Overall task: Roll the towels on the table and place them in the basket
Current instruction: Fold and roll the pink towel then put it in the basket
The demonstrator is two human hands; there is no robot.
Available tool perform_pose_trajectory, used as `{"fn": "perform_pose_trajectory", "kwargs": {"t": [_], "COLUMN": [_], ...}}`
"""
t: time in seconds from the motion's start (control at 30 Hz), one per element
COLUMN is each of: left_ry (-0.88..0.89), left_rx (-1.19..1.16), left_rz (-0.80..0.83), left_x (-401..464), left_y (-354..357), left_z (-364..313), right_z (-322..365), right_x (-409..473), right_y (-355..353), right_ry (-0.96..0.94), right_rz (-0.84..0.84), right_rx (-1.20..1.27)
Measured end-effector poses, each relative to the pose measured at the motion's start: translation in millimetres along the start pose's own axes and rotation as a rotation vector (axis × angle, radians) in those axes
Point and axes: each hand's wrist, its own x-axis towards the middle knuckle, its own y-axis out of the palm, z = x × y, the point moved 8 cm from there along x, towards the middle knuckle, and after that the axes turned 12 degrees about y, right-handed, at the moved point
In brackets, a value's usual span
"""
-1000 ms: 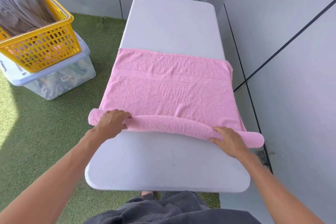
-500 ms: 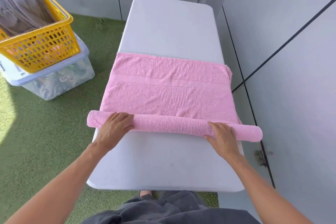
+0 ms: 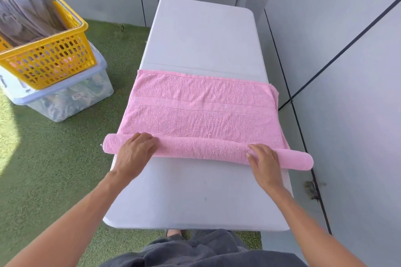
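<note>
A pink towel (image 3: 201,106) lies across the white table (image 3: 201,37), its near edge wound into a roll that overhangs both sides of the table. My left hand (image 3: 135,150) presses flat on the left part of the roll, fingers spread forward. My right hand (image 3: 263,160) rests on the right part of the roll, fingers over its top. The far half of the towel is still flat. A yellow basket (image 3: 52,58) stands on the left, off the table, with a grey cloth (image 3: 28,17) hanging in it.
The basket sits on a clear lidded storage box (image 3: 65,97) on green artificial turf (image 3: 54,158). Grey wall panels (image 3: 347,50) close in the right side and the back. The table's far half and near strip are bare.
Both hands have pushed the roll away from me along the table. The roll has grown thicker and the flat part of the towel shorter.
</note>
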Motion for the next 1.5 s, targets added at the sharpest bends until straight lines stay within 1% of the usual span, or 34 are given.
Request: {"fn": "perform_pose_trajectory", "kwargs": {"t": [0.1,0.17,0.27,0.3,0.37,0.43,0.47,0.5,0.53,0.57,0.6,0.63,0.67,0.7,0.73,0.8,0.93,0.97,1.0,1.03,1.1,1.13,1.17,1.23,1.27,1.3,1.33,1.37,1.43,1.5], "left_ry": [0.087,0.065,-0.016,-0.046,-0.097,-0.149,-0.174,-0.193,-0.199,-0.183,-0.146,-0.095,-0.038,0.015,0.052,0.067,0.012,-0.020,-0.048,-0.079,-0.149,-0.159,-0.140,-0.043,0.007,0.048,0.074,0.082,0.069,0.028], "left_rx": [0.046,0.053,0.048,0.033,-0.015,-0.097,-0.165,-0.237,-0.284,-0.284,-0.236,-0.166,-0.108,-0.066,-0.035,0.014,0.020,-0.014,-0.071,-0.138,-0.271,-0.308,-0.319,-0.239,-0.187,-0.140,-0.097,-0.061,-0.017,0.015], "left_rz": [0.052,0.086,0.157,0.187,0.284,0.410,0.446,0.455,0.428,0.351,0.242,0.130,0.047,0.004,0.007,0.085,0.125,0.169,0.248,0.346,0.534,0.544,0.477,0.185,0.076,0.012,0.004,0.038,0.123,0.147], "left_x": [-14.3,-13.1,-6.8,-5.8,-9.0,-13.4,-14.5,-13.9,-11.5,-7.5,-3.9,-2.6,-5.2,-10.5,-17.2,-28.5,-23.5,-18.0,-12.7,-9.0,-7.2,-3.5,3.3,12.6,10.5,4.4,-2.0,-8.5,-16.8,-15.0], "left_y": [10.5,13.0,12.0,11.9,18.3,25.7,27.6,27.6,25.0,19.6,11.2,3.0,-2.3,-3.4,0.3,13.2,18.3,17.3,19.5,24.2,29.7,27.7,22.8,1.7,-6.3,-8.6,-5.6,0.8,14.0,16.4], "left_z": [-6.5,-2.0,0.2,-0.1,5.0,21.2,30.0,36.9,40.1,39.7,35.2,26.1,14.6,4.8,-1.2,-2.9,2.6,6.3,13.7,23.6,38.9,41.2,40.7,28.0,18.2,10.6,7.6,7.0,11.0,14.2], "right_z": [-3.2,-2.9,2.2,3.7,-1.8,-10.7,-12.3,-11.6,-9.1,-5.9,-2.2,0.6,0.3,-1.2,-4.9,-13.3,-9.3,-6.9,-5.7,-5.9,-9.9,-10.3,-9.3,-4.7,-3.0,-1.1,-1.2,-1.6,-3.5,-2.4], "right_x": [-17.1,-16.2,-5.0,-1.7,4.6,10.1,12.3,14.4,16.9,17.0,13.6,7.4,1.4,-4.4,-8.8,-11.9,-3.9,-1.4,1.0,3.6,9.3,11.9,15.0,15.3,11.3,4.5,-1.3,-6.5,-12.2,-11.9], "right_y": [18.5,18.5,7.2,4.4,4.7,6.3,6.3,4.2,0.0,-6.5,-12.0,-14.2,-10.8,-4.6,3.5,14.4,8.5,5.6,3.8,2.7,3.6,2.3,-1.4,-11.4,-11.3,-8.2,-3.3,2.0,9.7,8.8], "right_ry": [-0.041,-0.073,-0.069,-0.077,-0.066,0.019,0.058,0.077,0.066,0.032,-0.004,-0.031,-0.044,-0.050,-0.051,-0.057,-0.073,-0.073,-0.076,-0.066,0.013,0.048,0.059,0.014,-0.014,-0.034,-0.042,-0.047,-0.055,-0.080], "right_rz": [0.034,0.043,0.081,0.122,0.276,0.463,0.511,0.501,0.411,0.265,0.122,0.025,-0.012,-0.005,0.024,0.077,0.075,0.104,0.164,0.249,0.460,0.492,0.444,0.198,0.108,0.065,0.055,0.068,0.109,0.111], "right_rx": [-0.197,-0.232,-0.226,-0.251,-0.294,-0.225,-0.141,-0.057,0.008,0.031,0.030,0.019,-0.006,-0.058,-0.127,-0.233,-0.212,-0.227,-0.250,-0.270,-0.250,-0.196,-0.140,-0.087,-0.083,-0.095,-0.124,-0.166,-0.240,-0.236]}}
